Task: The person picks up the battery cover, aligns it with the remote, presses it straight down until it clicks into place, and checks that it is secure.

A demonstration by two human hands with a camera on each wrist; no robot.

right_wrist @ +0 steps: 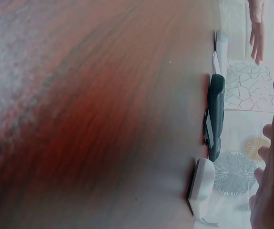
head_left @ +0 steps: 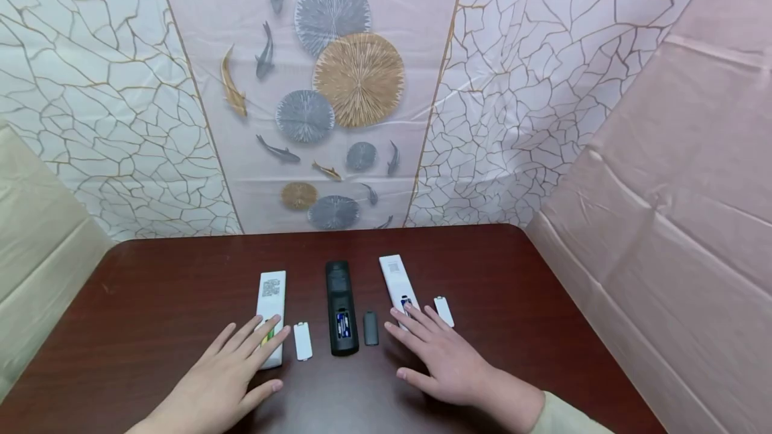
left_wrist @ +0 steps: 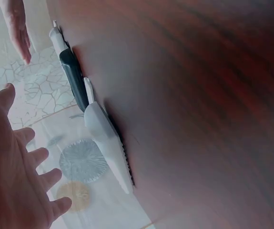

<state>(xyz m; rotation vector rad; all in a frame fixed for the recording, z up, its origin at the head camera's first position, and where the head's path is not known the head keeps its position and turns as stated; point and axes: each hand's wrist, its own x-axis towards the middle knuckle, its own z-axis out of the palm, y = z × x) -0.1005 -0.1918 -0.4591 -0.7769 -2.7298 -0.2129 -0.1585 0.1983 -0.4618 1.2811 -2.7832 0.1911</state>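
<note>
My left hand, fingers spread, hovers above the near end of a white remote control. Something yellow-green shows in that remote between the fingers. A white battery cover lies to its right. In the middle is a black remote control, back up, with blue batteries in its uncovered compartment. Its dark grey cover lies beside it. Over the near end of another white remote I hold my right hand, fingers extended; they partly hide its blue battery. Both wrist views show the hands raised off the table, holding nothing.
Another white battery cover lies right of the right-hand white remote. Everything rests on a dark reddish-brown table. Patterned cloth hangs along the back edge, and pale cloth walls flank both sides.
</note>
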